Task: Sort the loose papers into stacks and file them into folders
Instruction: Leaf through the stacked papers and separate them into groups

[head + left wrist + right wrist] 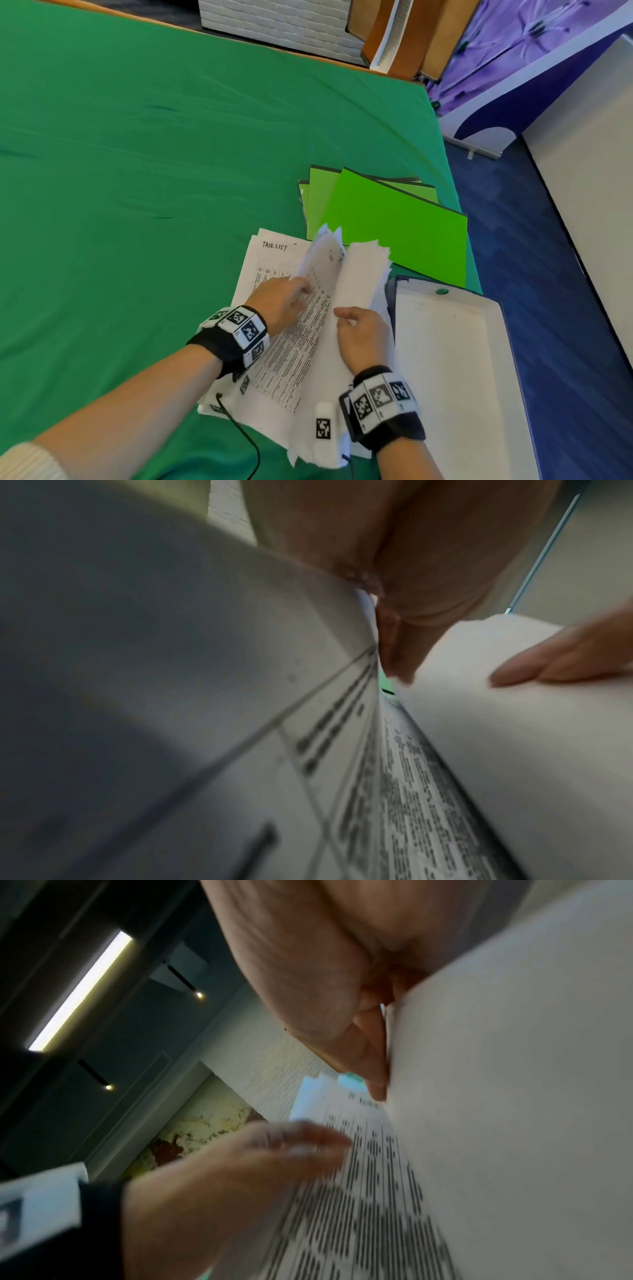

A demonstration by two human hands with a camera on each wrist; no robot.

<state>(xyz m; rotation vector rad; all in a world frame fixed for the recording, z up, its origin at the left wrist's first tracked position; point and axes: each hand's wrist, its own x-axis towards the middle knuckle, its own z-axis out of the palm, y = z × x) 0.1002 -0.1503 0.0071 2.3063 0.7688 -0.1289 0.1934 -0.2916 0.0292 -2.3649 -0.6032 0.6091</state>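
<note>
A pile of printed papers [291,363] lies on the green cloth, and a sheet headed "TASK LIST" [270,257] sticks out at its far end. My right hand [364,334] grips a thick bundle of white sheets [363,270] and holds it raised on edge, thumb on the near face. My left hand [286,299] reaches in with straight fingers and touches a lifted printed sheet [320,260] beside that bundle. The left wrist view shows a finger [400,647] down in the gap between sheets. Several bright green folders [394,222] lie overlapped just beyond the papers.
An open white box file with a dark rim [445,359] sits right of the papers at the table's right edge. The green cloth [137,171] stretches bare to the left and far side. Boards and a white brick-pattern panel [274,24] stand past the far edge.
</note>
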